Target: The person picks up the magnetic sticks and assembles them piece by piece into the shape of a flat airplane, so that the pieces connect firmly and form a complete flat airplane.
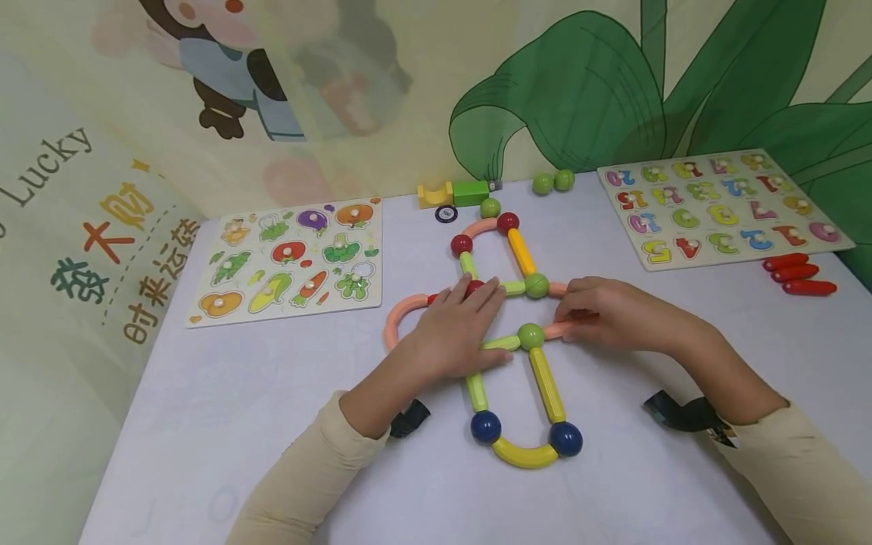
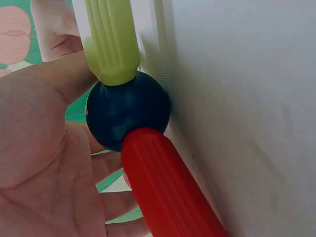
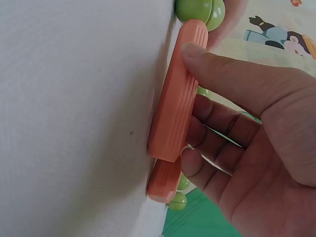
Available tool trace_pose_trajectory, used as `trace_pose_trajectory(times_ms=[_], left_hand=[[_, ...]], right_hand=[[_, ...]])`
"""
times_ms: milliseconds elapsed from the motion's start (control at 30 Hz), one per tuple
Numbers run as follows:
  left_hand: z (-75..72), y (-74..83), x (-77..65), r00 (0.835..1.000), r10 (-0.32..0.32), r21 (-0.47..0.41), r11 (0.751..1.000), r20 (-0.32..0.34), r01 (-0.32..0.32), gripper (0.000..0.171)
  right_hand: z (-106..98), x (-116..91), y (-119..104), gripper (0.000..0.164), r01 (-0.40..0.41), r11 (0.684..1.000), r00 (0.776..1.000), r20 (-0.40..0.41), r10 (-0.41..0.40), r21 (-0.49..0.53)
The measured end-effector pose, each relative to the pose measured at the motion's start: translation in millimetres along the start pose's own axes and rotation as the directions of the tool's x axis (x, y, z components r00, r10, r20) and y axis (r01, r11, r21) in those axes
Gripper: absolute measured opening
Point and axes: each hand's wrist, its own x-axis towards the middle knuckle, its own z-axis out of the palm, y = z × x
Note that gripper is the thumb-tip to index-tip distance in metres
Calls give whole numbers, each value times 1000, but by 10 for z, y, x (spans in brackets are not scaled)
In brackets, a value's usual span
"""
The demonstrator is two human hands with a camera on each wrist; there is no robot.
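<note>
A flat figure of magnetic sticks and balls lies on the table. My left hand (image 1: 453, 329) lies over its left middle part with fingers extended, hiding some pieces. In the left wrist view, the palm is beside a dark blue ball (image 2: 128, 111) joining a yellow-green stick (image 2: 111, 42) and a red stick (image 2: 168, 185). My right hand (image 1: 606, 314) is at the figure's right side, thumb and curled fingers pinching a salmon-coloured stick (image 3: 175, 103) whose end meets a green ball (image 3: 192, 12). A second salmon-coloured stick (image 3: 165, 180) lies alongside.
A vegetable puzzle board (image 1: 286, 261) lies at back left, a number puzzle board (image 1: 722, 208) at back right. Red sticks (image 1: 807, 288) lie beside the latter. Near the patterned backdrop are loose green balls (image 1: 543, 183) and a green block (image 1: 470, 193).
</note>
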Motion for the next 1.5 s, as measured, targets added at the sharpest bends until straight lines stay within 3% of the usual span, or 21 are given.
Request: trace_pose_trajectory(times_ms=[500, 867, 1033, 1167, 1267, 1400, 1500], left_hand=[[37, -118, -104, 999, -47, -46, 998, -26, 45, 92], [82, -230, -187, 999, -31, -58, 998, -28, 29, 92], [70, -236, -206, 999, -25, -65, 998, -24, 23, 93], [67, -262, -225, 999, -42, -57, 998, -23, 41, 93], [69, -284, -241, 998, -53, -55, 997, -26, 51, 93], [80, -292, -242, 999, -44, -74, 996, -25, 42, 93], [88, -278, -233, 999, -38, -84, 996, -23, 36, 93]], right_hand=[[31, 20, -12, 25, -2, 1000, 1000, -12, 3, 8], [98, 31, -81, 21, 23, 1000, 1000, -17, -23, 2], [-125, 95, -30, 19, 17, 999, 999, -51, -18, -35], [-476, 470, 87, 23, -6, 999, 999, -32, 5, -43], [-653, 937, 159, 35, -53, 998, 994, 92, 57, -44], [-660, 1508, 208, 50, -139, 984, 954, 250, 163, -113], [-570, 1727, 242, 48, -183, 968, 934, 276, 226, -173]])
